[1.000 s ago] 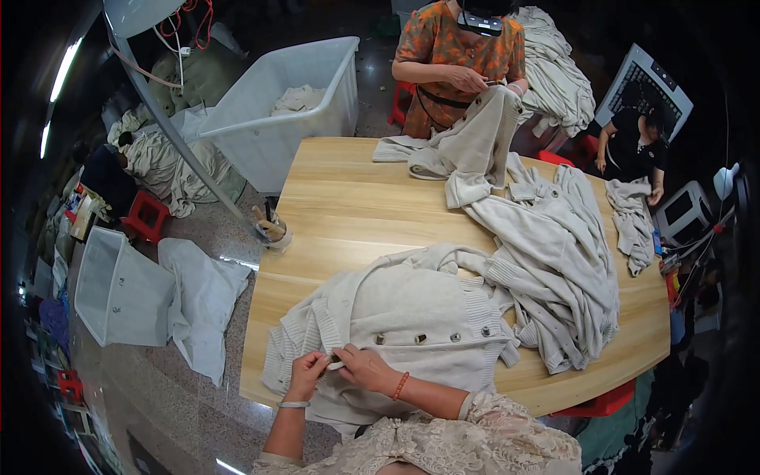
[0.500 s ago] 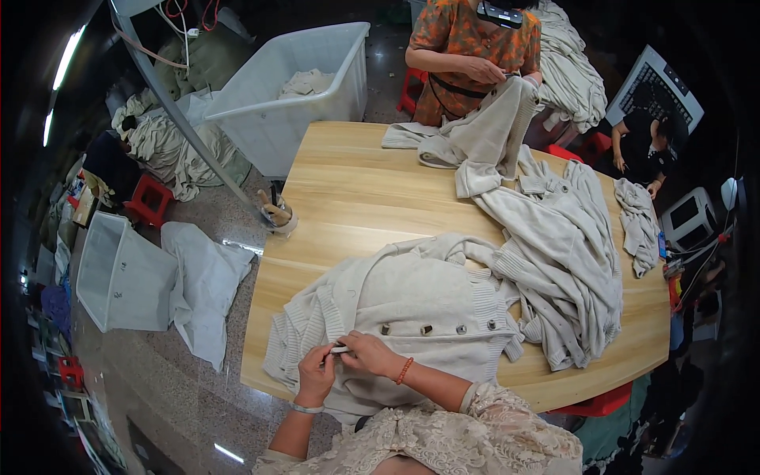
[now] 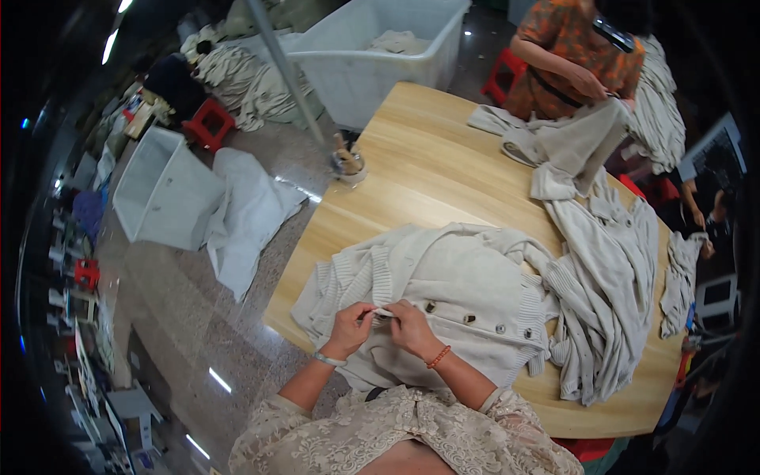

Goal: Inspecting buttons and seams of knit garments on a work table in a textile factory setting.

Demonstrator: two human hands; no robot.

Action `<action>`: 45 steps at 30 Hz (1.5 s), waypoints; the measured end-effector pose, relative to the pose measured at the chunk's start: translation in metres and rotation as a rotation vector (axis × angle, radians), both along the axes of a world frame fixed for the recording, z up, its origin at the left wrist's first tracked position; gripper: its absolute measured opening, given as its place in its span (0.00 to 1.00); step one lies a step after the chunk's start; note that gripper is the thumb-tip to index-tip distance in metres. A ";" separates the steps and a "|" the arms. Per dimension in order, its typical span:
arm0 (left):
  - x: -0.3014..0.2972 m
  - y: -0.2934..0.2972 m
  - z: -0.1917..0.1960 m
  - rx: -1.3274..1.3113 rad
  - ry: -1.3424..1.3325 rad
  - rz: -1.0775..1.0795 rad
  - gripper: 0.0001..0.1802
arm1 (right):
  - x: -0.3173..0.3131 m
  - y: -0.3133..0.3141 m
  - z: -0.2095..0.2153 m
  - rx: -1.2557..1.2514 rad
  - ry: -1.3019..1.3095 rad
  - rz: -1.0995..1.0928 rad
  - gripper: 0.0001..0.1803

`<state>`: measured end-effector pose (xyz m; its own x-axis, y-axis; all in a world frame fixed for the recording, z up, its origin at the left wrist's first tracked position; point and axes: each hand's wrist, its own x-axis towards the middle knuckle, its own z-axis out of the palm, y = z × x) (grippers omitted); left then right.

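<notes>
A cream knitted cardigan [image 3: 467,269] lies on the wooden table in front of me, its ribbed hem toward the right and a row of dark and grey buttons along its front. My left hand [image 3: 351,328] is closed, thumb and fingers pinching a small bit of the cardigan's front edge. Right beside it, my right hand [image 3: 411,327] pinches the same bit from the other side, fingertips nearly touching. Whether a button sits between the fingertips is too small to tell. The ribbed cuffs [image 3: 370,274] lie just beyond my hands.
More cream knitwear [image 3: 609,293] is heaped on the table [image 3: 412,166] at right. Across it, a co-worker [image 3: 554,63] handles another garment. A container of wooden-handled tools [image 3: 348,162] stands at the table's left edge. White bins [image 3: 166,190] and red stools [image 3: 209,124] are on the floor.
The whole view has turned, shifting the table and bins. My hands stay together at the cardigan's edge, and the right fingers have shifted slightly on the pinched fabric.
</notes>
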<state>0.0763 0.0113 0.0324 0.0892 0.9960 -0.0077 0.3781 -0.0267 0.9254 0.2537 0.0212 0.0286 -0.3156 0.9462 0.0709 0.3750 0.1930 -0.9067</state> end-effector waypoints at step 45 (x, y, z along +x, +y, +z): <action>0.024 0.045 -0.005 -0.537 -0.254 -0.483 0.10 | 0.034 -0.033 0.012 0.028 -0.284 -0.077 0.24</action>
